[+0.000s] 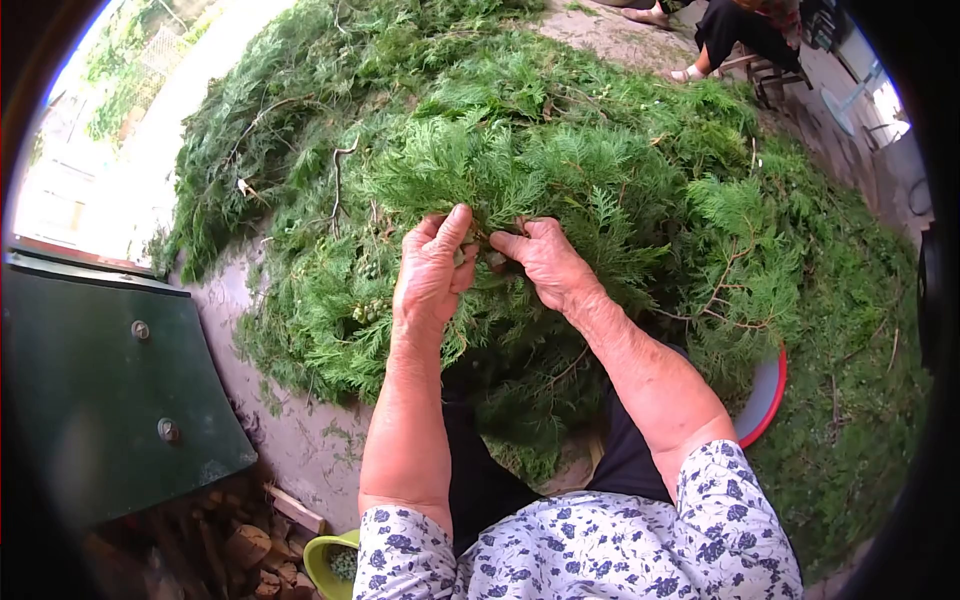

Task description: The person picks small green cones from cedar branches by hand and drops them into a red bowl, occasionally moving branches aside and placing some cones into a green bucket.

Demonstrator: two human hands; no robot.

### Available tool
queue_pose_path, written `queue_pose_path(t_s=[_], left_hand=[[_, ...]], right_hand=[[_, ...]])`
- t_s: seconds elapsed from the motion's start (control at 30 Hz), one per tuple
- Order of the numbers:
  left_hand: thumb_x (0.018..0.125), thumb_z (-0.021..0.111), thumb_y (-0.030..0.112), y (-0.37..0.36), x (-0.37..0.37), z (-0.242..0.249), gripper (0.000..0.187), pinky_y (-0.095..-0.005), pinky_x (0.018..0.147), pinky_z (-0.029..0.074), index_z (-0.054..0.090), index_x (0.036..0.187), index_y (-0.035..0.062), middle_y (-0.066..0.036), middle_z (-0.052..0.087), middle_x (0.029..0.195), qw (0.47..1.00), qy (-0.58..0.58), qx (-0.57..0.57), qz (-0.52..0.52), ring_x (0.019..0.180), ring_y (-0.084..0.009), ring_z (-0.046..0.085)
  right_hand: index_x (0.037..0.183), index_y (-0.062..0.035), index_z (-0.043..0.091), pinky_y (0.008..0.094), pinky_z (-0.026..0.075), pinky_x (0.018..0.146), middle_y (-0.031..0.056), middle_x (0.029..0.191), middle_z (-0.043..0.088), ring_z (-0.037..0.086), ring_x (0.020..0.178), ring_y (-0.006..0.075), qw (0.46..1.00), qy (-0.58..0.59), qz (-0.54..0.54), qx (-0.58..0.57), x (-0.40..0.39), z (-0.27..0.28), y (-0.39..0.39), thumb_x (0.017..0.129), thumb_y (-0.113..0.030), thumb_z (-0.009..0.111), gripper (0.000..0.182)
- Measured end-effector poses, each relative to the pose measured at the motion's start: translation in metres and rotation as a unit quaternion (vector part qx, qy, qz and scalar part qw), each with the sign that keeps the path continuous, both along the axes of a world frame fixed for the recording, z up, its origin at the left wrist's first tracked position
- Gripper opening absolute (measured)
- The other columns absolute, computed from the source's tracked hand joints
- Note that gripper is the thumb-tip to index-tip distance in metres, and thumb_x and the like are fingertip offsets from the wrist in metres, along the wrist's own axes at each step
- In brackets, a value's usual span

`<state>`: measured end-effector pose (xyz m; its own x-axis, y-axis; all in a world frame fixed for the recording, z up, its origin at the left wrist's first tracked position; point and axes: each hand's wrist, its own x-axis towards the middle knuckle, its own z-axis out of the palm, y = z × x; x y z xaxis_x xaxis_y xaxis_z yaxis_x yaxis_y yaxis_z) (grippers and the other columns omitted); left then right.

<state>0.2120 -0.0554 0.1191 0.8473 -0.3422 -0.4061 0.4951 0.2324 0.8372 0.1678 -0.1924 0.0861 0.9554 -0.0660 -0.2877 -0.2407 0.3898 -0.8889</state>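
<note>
Both hands are in front of me over a great heap of leafy evergreen branches, with flat, scaly sprays like thuja. My left hand is closed on the stem end of a green evergreen branch, thumb pointing up. Close beside it, my right hand pinches the same foliage with thumb and fingers. What lies between the fingertips is small and partly hidden. A cluster of small pale green cones hangs in the sprays below my left hand.
A yellow-green bucket with small green cones stands at bottom left, near chopped firewood and a dark green metal panel. A red-rimmed basin sits by my right knee. Another person sits at the upper right.
</note>
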Motion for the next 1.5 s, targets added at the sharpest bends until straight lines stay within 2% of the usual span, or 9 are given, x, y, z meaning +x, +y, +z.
queue_pose_path(t_s=[0.17, 0.3, 0.4, 0.57, 0.67, 1.03, 1.17, 1.37, 1.5], left_hand=[[0.083, 0.064, 0.028, 0.019, 0.006, 0.007, 0.025, -0.0172, 0.033, 0.023, 0.052, 0.083, 0.0067, -0.005, 0.049, 0.063, 0.978, 0.093, -0.139, -0.129, 0.039, -0.0053, 0.036], [0.079, 0.069, 0.032, 0.015, -0.002, 0.017, 0.031, -0.0210, 0.038, 0.028, 0.056, 0.075, 0.0039, -0.001, 0.051, 0.059, 0.990, -0.014, 0.132, -0.050, 0.045, -0.0061, 0.040], [0.078, 0.070, 0.029, 0.021, 0.001, -0.007, 0.036, -0.0340, 0.044, 0.033, 0.059, 0.061, -0.0012, -0.006, 0.040, 0.046, 0.874, -0.284, 0.388, -0.069, 0.045, -0.0115, 0.040], [0.079, 0.068, 0.025, 0.013, -0.011, 0.014, 0.029, -0.0321, 0.046, 0.034, 0.062, 0.067, -0.0005, -0.004, 0.040, 0.047, 0.782, -0.407, 0.470, -0.049, 0.045, -0.0099, 0.039], [0.082, 0.066, 0.023, 0.024, -0.007, 0.020, 0.023, -0.0213, 0.041, 0.033, 0.062, 0.076, 0.0010, 0.005, 0.049, 0.056, 0.979, -0.122, 0.157, -0.054, 0.049, -0.0042, 0.045], [0.080, 0.068, 0.024, 0.034, -0.010, 0.021, 0.024, -0.0168, 0.037, 0.029, 0.060, 0.083, 0.0017, -0.001, 0.054, 0.067, 0.940, -0.148, 0.272, -0.141, 0.050, -0.0050, 0.045], [0.087, 0.059, 0.018, 0.057, -0.009, 0.030, 0.018, -0.0159, 0.034, 0.025, 0.060, 0.092, 0.0015, -0.001, 0.048, 0.062, 0.994, -0.039, -0.089, -0.045, 0.043, -0.0029, 0.035], [0.092, 0.047, 0.037, 0.047, -0.004, 0.006, 0.036, -0.0156, 0.033, 0.026, 0.057, 0.084, 0.0042, -0.003, 0.048, 0.065, 0.954, 0.049, -0.293, 0.041, 0.042, -0.0043, 0.033], [0.088, 0.058, 0.029, 0.012, -0.018, 0.010, 0.024, -0.0153, 0.036, 0.029, 0.056, 0.084, 0.0064, -0.002, 0.052, 0.069, 0.989, 0.043, -0.089, 0.108, 0.047, -0.0064, 0.042]], right_hand=[[0.091, -0.0004, 0.063, 0.0251, 0.044, 0.061, 0.0013, 0.078, 0.062, 0.053, 0.066, 0.0082, 0.998, -0.037, 0.034, 0.033, -0.004, 0.011, -0.004, 0.080, -0.007, 0.061, 0.013], [0.094, -0.0001, 0.063, 0.0247, 0.044, 0.062, 0.0014, 0.080, 0.062, 0.053, 0.067, 0.0078, 0.999, -0.010, 0.040, 0.023, -0.002, -0.002, -0.004, 0.079, -0.006, 0.062, 0.016], [0.095, -0.0006, 0.063, 0.0250, 0.044, 0.060, 0.0015, 0.081, 0.062, 0.052, 0.066, 0.0075, 0.999, -0.040, 0.001, -0.008, -0.002, -0.007, 0.005, 0.079, -0.008, 0.062, 0.017], [0.093, -0.0021, 0.063, 0.0256, 0.044, 0.057, 0.0007, 0.079, 0.061, 0.051, 0.067, 0.0074, 0.998, -0.015, 0.015, -0.057, -0.001, 0.001, 0.009, 0.080, -0.010, 0.062, 0.015], [0.094, -0.0019, 0.063, 0.0261, 0.044, 0.057, -0.0002, 0.077, 0.060, 0.050, 0.066, 0.0074, 0.998, -0.006, 0.060, 0.004, -0.004, 0.010, 0.005, 0.080, -0.010, 0.062, 0.016], [0.102, -0.0018, 0.060, 0.0248, 0.044, 0.061, -0.0005, 0.088, 0.061, 0.051, 0.069, 0.0062, 0.993, -0.012, 0.112, -0.044, -0.002, 0.010, -0.003, 0.078, -0.009, 0.066, 0.025], [0.101, 0.0006, 0.061, 0.0258, 0.046, 0.052, 0.0027, 0.078, 0.061, 0.054, 0.063, 0.0091, 0.999, -0.023, 0.044, 0.019, 0.008, 0.004, -0.021, 0.081, -0.012, 0.065, 0.024], [0.089, 0.0021, 0.060, 0.0255, 0.046, 0.057, 0.0065, 0.077, 0.062, 0.058, 0.066, 0.0126, 0.995, 0.000, 0.030, 0.092, 0.008, -0.006, -0.016, 0.080, -0.010, 0.066, 0.016], [0.089, 0.0035, 0.060, 0.0256, 0.046, 0.060, 0.0065, 0.078, 0.062, 0.057, 0.066, 0.0126, 0.996, -0.002, -0.032, 0.083, 0.009, -0.005, -0.009, 0.079, -0.010, 0.067, 0.018]])
